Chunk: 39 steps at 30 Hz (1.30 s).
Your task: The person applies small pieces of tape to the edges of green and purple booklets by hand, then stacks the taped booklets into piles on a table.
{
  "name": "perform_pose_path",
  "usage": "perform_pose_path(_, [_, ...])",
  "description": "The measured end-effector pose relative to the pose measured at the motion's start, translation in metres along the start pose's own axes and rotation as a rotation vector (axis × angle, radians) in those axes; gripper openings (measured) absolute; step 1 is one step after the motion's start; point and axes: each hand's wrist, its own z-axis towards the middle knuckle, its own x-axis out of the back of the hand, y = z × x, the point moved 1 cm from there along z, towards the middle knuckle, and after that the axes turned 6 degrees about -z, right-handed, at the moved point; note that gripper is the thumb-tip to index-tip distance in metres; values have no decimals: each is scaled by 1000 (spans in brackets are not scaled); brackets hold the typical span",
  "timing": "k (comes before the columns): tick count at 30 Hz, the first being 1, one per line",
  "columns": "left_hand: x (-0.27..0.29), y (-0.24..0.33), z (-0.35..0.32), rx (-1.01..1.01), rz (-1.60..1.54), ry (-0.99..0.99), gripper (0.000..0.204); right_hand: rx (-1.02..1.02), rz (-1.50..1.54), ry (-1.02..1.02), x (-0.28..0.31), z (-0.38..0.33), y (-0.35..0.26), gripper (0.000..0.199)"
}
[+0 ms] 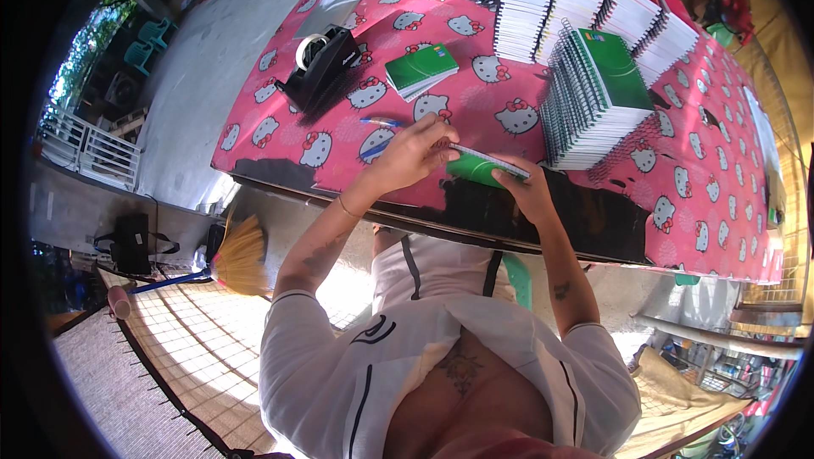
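Observation:
A small green spiral notebook (477, 167) is held between my hands above the near edge of the table, its wire-bound edge facing up and away. The fingers of my left hand (415, 152) are pinched at the left end of the binding; whether they hold the wire tip or the cover corner is hard to see. My right hand (527, 188) grips the notebook's right end, thumb on the green cover. Beside my left hand lie a blue pen (381, 122) and another blue pen-like item (375, 150). Beyond them rests a short pile of green notebooks (422, 69).
A tall stack of green spiral notebooks (598, 99) stands to the right, with thicker stacks of bound books (530, 10) behind. A black tape dispenser (320, 69) sits at the left on the pink patterned tablecloth (475, 111). A broom (241, 257) is below left.

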Motion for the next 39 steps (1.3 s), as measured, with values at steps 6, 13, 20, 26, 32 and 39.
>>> perform_pose_path(6, [-53, 34, -16, -89, 794, 339, 58, -9, 49, 110, -9, -6, -12, 29])
perform_pose_path(13, [-6, 17, -3, -76, 355, 67, 26, -3, 10, 26, -8, -6, -9, 29])
perform_pose_path(20, [1, 18, 0, -213, 246, 140, 20, 61, -35, -29, -4, -5, -13, 29])
perform_pose_path(26, [-18, 48, -5, -129, 944, 314, 57, 4, 66, 21, -9, -4, -14, 30])
perform_pose_path(32, [-73, 22, -43, 24, 891, 294, 89, -75, 150, 16, -17, -4, -25, 32])
perform_pose_path(39, [-81, 12, -59, -13, 844, 200, 88, 58, 16, -30, -11, 7, -26, 32])
